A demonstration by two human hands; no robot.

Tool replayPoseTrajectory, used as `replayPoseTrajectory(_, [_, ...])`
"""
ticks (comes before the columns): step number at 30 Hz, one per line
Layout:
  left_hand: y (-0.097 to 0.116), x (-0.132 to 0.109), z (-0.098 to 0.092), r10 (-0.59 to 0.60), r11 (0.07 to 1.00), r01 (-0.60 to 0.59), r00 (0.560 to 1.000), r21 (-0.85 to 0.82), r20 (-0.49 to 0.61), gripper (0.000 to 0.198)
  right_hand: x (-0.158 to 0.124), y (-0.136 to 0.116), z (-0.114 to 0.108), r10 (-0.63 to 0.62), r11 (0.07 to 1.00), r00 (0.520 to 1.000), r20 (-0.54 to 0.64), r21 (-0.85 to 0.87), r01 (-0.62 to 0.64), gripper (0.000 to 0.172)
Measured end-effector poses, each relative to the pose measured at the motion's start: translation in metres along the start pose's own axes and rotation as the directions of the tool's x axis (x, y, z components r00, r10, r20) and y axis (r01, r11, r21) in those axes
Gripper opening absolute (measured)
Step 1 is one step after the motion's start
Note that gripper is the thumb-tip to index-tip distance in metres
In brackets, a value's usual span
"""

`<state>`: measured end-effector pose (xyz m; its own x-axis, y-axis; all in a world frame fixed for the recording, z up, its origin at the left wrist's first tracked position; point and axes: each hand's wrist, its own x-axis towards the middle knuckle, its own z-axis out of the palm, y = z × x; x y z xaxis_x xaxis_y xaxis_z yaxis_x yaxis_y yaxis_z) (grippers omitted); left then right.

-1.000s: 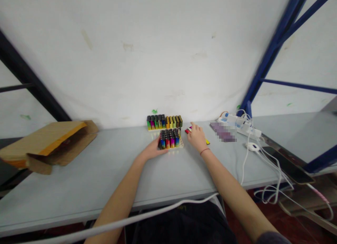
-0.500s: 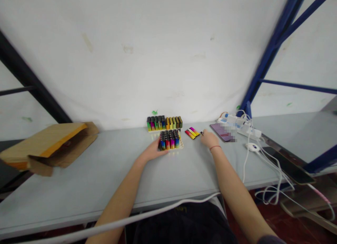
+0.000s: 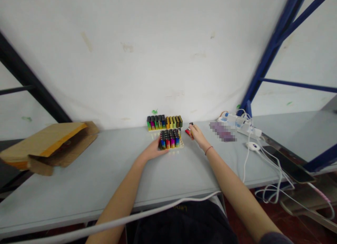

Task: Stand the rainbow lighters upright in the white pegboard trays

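Observation:
Several colourful lighters with black tops [image 3: 172,142] stand upright in a white tray [image 3: 181,144], whose right side shows bare slots. Around the tray's left side and front corner is my left hand [image 3: 153,150], closed on it. To the right, my right hand [image 3: 196,134] is closed on a lighter with a dark top [image 3: 191,124]. Under its fingers, a red lighter [image 3: 187,131] lies on the table, partly hidden. Behind the tray, a second group of lighters [image 3: 156,123] stands upright, green and blue at left, yellow and orange at right.
An open cardboard box [image 3: 44,142] lies at the left of the grey table [image 3: 110,173]. At the right are a blurred phone [image 3: 223,131], a power strip [image 3: 240,124] with white cables and a dark phone [image 3: 286,163]. A white cable [image 3: 158,217] crosses in front.
My right hand has moved left with the lighter, from beside the loose lighters to above them, covering most of them. My left hand and the tray have stayed in place.

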<state>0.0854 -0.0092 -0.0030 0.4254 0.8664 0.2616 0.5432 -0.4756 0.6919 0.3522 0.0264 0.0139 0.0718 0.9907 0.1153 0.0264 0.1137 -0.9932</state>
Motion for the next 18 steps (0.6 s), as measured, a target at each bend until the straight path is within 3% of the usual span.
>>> replayPoseTrajectory(5, [-0.001,0.0,0.0,0.011,1.0,-0.011,1.0,0.002,0.001,0.094,0.005,0.005,0.009,0.184,0.967,0.981,0.064,0.168,-0.192,0.053])
replayPoseTrajectory(11, [0.0,0.0,0.0,0.01,1.0,-0.01,1.0,0.001,0.01,0.091,0.002,0.004,0.01,0.293,0.91,0.952,0.085,0.281,-0.305,0.054])
replayPoseTrajectory(18, [-0.002,0.001,0.001,0.025,1.0,-0.025,1.0,0.003,-0.012,0.09,-0.009,-0.006,0.009,0.378,0.893,0.925,0.05,0.246,-0.378,0.05])
